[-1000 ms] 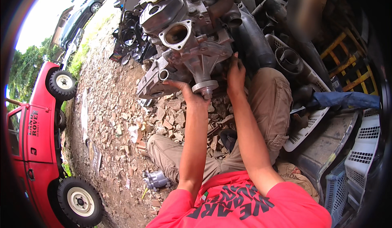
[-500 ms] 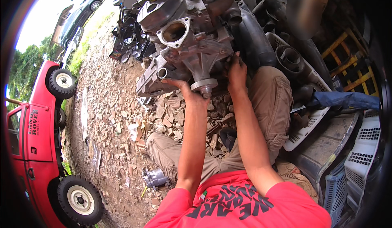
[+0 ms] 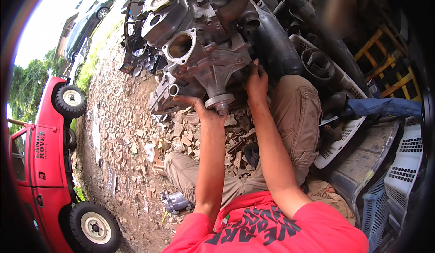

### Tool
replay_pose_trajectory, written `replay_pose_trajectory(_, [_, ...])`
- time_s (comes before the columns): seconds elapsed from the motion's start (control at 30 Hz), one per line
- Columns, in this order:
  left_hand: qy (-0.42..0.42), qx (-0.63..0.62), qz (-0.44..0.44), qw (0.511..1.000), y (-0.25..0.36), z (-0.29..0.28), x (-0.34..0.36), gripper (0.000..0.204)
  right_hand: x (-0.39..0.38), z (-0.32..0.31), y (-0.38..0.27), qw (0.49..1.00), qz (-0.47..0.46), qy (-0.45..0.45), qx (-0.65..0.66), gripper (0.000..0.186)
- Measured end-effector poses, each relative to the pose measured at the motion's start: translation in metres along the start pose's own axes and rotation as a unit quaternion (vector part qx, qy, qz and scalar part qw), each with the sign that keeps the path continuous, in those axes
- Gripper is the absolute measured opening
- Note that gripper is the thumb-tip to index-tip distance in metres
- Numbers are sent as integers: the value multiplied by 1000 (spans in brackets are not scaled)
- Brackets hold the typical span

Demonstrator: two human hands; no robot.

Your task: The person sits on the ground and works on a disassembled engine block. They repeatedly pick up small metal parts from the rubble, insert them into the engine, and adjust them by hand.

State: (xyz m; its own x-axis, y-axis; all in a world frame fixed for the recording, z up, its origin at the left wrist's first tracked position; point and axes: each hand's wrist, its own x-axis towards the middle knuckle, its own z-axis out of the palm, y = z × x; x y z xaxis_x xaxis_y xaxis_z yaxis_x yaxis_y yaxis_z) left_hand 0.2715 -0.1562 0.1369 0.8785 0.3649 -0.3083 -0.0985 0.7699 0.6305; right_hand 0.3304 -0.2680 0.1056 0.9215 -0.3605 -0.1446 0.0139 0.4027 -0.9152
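A large, greasy metal engine (image 3: 213, 56) stands in front of me on the stony ground. On its facing side are a round flanged opening (image 3: 180, 48) and, lower down, a shaft hub with a round flange (image 3: 219, 101). My left hand (image 3: 205, 109) grips the lower edge left of the hub, its thumb stretched toward a small pipe outlet (image 3: 173, 90). My right hand (image 3: 257, 84) holds the lower right side, thumb pointing up against the casing. The other fingers of both hands are mostly hidden by the engine.
A grey metal part (image 3: 176, 202) lies on the broken stones (image 3: 131, 130) left of my legs. To the right are dark pipes (image 3: 278, 44), a white plastic crate (image 3: 403, 167), a blue crate (image 3: 375, 207) and a yellow frame (image 3: 392, 67). A red off-road vehicle (image 3: 47, 162) stands at left.
The engine and both hands sit slightly farther left in the view, and the engine looks a little turned. My grip on both sides stays the same. The whole view has shifted slightly.
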Motion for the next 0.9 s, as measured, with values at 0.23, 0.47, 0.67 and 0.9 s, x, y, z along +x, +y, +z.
replay_pose_trajectory(0.23, [-3,-11,-20,1000,-3,-16,13,109,4,1,9,999,0,-24,32,46])
replay_pose_trajectory(0.47, [55,35,-11,998,1,-1,-1,106,-1,5,5,1000,9,-2,10,46])
replay_pose_trajectory(0.67, [9,1,-31,999,2,-15,5,102,0,7,11,998,17,-16,58,48])
replay_pose_trajectory(0.9, [-41,-75,-81,993,6,-18,-5,84,-6,10,-3,985,113,-3,129,50])
